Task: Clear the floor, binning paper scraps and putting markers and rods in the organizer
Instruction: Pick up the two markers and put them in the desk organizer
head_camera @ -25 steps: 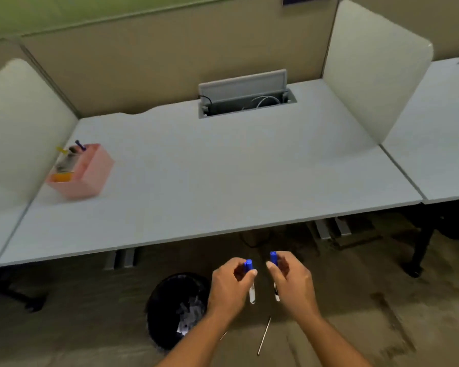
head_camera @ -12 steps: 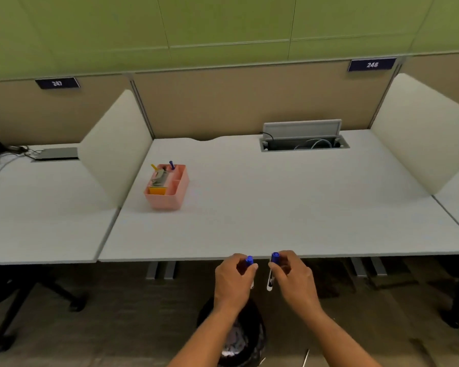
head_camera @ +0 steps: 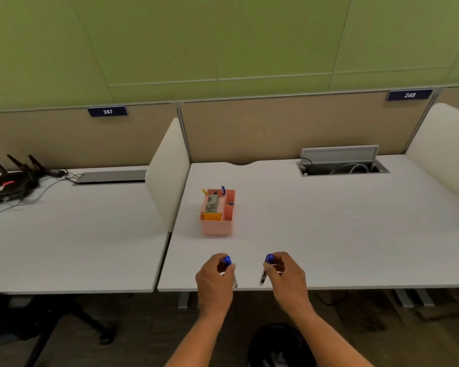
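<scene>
My left hand [head_camera: 214, 280] grips a white marker with a blue cap [head_camera: 227, 260], held upright over the desk's front edge. My right hand [head_camera: 286, 274] holds a second blue-capped marker [head_camera: 269, 258] the same way, a little to the right. A pink organizer [head_camera: 217, 226] stands on the white desk [head_camera: 329, 229] beyond my hands, with several pens and an orange pad in its compartments. A black bin [head_camera: 278, 345] with paper scraps sits on the floor between my forearms, partly hidden by them.
White dividers [head_camera: 167, 176] flank the desk. An open cable tray [head_camera: 342, 165] lies at the back right. A black router with cables [head_camera: 8, 181] rests on the left desk. A chair base [head_camera: 72, 321] stands under the left desk.
The view has tilted up and shifted left. Both hands with their markers have risen from the floor area to above the desk's front edge, and moved slightly apart.
</scene>
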A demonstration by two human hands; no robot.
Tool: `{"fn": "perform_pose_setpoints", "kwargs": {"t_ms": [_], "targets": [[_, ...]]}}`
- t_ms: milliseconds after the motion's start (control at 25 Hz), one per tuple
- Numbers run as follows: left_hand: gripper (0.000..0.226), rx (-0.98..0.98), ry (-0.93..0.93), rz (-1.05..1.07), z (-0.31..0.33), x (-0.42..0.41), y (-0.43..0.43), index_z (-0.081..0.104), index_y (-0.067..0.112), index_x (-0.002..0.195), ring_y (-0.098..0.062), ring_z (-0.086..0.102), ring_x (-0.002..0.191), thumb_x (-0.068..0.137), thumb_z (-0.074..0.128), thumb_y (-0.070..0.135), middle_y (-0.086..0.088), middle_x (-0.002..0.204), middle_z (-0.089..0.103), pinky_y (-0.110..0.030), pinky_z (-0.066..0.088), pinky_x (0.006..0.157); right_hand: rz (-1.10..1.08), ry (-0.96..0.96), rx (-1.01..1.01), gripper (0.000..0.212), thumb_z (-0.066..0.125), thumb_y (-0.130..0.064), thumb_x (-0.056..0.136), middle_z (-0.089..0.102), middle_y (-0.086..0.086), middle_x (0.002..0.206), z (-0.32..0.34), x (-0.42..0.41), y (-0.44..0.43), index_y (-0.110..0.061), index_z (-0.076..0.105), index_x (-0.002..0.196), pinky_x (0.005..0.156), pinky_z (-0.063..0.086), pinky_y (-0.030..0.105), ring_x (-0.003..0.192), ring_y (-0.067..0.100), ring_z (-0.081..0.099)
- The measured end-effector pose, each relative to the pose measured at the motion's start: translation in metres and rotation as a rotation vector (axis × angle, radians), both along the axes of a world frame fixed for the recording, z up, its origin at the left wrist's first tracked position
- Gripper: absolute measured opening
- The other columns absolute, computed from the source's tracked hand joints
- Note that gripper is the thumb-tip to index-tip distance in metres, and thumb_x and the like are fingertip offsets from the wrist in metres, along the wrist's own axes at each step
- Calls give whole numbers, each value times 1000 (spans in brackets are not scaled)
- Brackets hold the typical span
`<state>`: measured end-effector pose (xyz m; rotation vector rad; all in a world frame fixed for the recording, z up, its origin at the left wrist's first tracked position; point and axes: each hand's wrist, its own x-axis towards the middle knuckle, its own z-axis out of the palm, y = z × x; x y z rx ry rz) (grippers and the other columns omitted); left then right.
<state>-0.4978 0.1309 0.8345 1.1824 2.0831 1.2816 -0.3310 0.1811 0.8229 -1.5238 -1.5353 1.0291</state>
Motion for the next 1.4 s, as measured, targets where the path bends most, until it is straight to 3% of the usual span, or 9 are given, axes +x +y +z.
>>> {"fn": "perform_pose_setpoints", "kwargs": {"t_ms": [120, 240, 440, 560, 760, 920, 1040, 1200, 1400], "targets": [[28, 15, 1, 34, 5, -32, 19, 72, 16, 120, -7, 69, 99, 93, 76, 19, 2, 111, 75, -20, 56, 90, 4, -5, 4, 22, 70, -26, 96, 67, -21, 97, 1, -35, 23, -44, 57, 99, 67, 46, 5, 89, -3, 68], [24, 36, 5, 45, 7, -59, 46, 74, 14, 117, -8, 69, 95, 93, 75, 19, 1, 107, 77, -29, 61, 93, -11, -7, 25, 21, 70, -24, 96, 65, -20, 97, -1, -65, 54, -37, 57, 107, 71, 45, 5, 88, 0, 67], [24, 79, -4, 21, 4, -99, 122, 73, 16, 116, -10, 72, 94, 92, 77, 18, 3, 106, 76, -27, 61, 88, -42, 27, 101, 26, 72, -21, 94, 69, -17, 94, -9, -108, 124, -42, 57, 97, 72, 52, 10, 88, 2, 69], [18, 85, -29, 23, 9, -122, 176, 74, 18, 109, -9, 75, 89, 91, 78, 18, 6, 99, 77, -20, 62, 79, -78, 50, 131, 32, 73, -13, 92, 70, -16, 89, -2, -130, 177, -42, 58, 91, 71, 53, 9, 90, 0, 68], [13, 172, -31, 59, 31, -155, 264, 73, 19, 100, 7, 71, 81, 90, 79, 14, 14, 87, 71, -1, 50, 66, -111, 67, 189, 30, 72, -12, 91, 70, -16, 91, 17, -157, 256, -38, 58, 98, 72, 53, 10, 88, 4, 70], [17, 208, 0, 78, 38, -173, 318, 74, 13, 108, -9, 73, 83, 92, 77, 16, 4, 93, 75, 1, 50, 69, -157, 42, 200, 31, 71, -15, 95, 65, -13, 100, 29, -177, 304, -36, 53, 109, 66, 48, 0, 86, 2, 67], [19, 179, 1, 62, 33, -182, 355, 74, 10, 112, -16, 74, 87, 93, 75, 15, -3, 99, 78, -4, 55, 72, -183, 27, 178, 30, 68, -14, 97, 63, -11, 102, 27, -193, 338, -32, 51, 114, 74, 46, 3, 83, 7, 66], [26, 137, 4, -13, 20, -187, 386, 73, 10, 121, -14, 73, 94, 95, 74, 15, -3, 108, 78, -28, 61, 89, -241, -17, 144, 33, 66, -16, 99, 70, 0, 114, 13, -211, 363, -19, 56, 129, 86, 50, 19, 93, 11, 64], [34, 16, -23, -54, -7, -194, 405, 72, 13, 128, -20, 77, 102, 94, 74, 18, -6, 116, 79, -36, 61, 95, -234, -73, 131, 31, 64, -20, 101, 71, 6, 120, -11, -227, 380, -17, 57, 131, 96, 55, 31, 102, 17, 67]]}}
